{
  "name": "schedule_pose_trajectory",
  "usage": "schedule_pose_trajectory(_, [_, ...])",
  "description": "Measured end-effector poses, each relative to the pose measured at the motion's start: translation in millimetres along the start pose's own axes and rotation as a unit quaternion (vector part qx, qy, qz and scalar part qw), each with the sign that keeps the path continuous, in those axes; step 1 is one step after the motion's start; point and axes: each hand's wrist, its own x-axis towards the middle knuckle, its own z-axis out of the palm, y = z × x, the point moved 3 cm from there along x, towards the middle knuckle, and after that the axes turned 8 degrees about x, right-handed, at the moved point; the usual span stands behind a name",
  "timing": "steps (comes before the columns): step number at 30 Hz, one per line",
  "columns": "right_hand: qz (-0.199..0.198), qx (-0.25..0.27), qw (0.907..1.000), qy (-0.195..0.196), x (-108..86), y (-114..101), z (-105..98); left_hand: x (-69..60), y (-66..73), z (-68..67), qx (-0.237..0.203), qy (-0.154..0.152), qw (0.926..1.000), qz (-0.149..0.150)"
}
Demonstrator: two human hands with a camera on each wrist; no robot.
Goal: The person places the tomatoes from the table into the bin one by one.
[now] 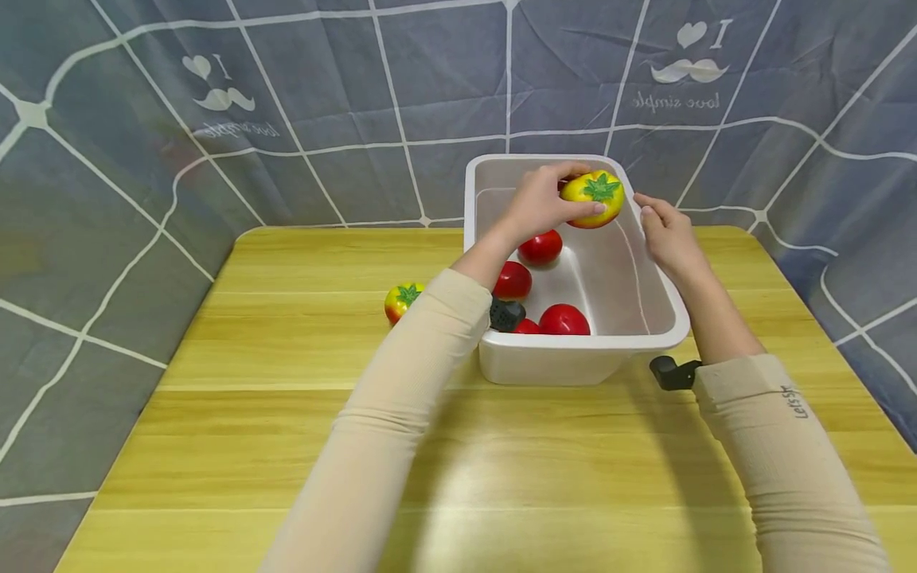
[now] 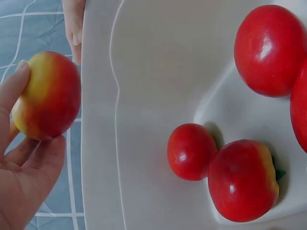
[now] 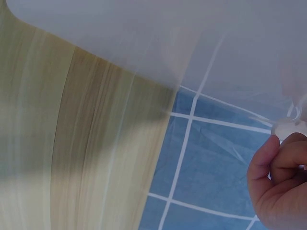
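Note:
My left hand (image 1: 540, 199) grips a yellow-and-red model tomato (image 1: 600, 208) with a green leafy top, thumb on the near side and fingers behind. This tomato is above the far right part of a white plastic bin (image 1: 573, 341). In the left wrist view, its red-and-yellow underside (image 2: 53, 96) shows between thumb and fingers. On the bin's right rim, my right hand (image 1: 669, 235) has its fingers curled at the edge, as the right wrist view also shows (image 3: 283, 187). Several red tomatoes (image 1: 563, 320) lie on the bin floor, some partly hidden by my left arm.
Left of the bin, another yellow-and-red tomato (image 1: 403, 301) sits on the wooden table (image 1: 286, 414), partly covered by my left sleeve. A grey curtain (image 1: 444, 79) with white lines hangs behind and beside the table. The bin stands near the table's far edge.

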Motion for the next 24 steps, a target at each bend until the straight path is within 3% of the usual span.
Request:
schedule_pose_trajectory(9, [0.008,-0.008,0.9999,-0.005,0.6,-0.3,0.6,-1.1,-3.0,3.8,0.004,-0.041,0.9992,0.000])
schedule_pose_trajectory(24, [0.000,-0.009,1.0000,0.003,-0.7,-1.1,1.1,-3.9,-2.4,2.1,-0.002,-0.049,0.9988,0.001])
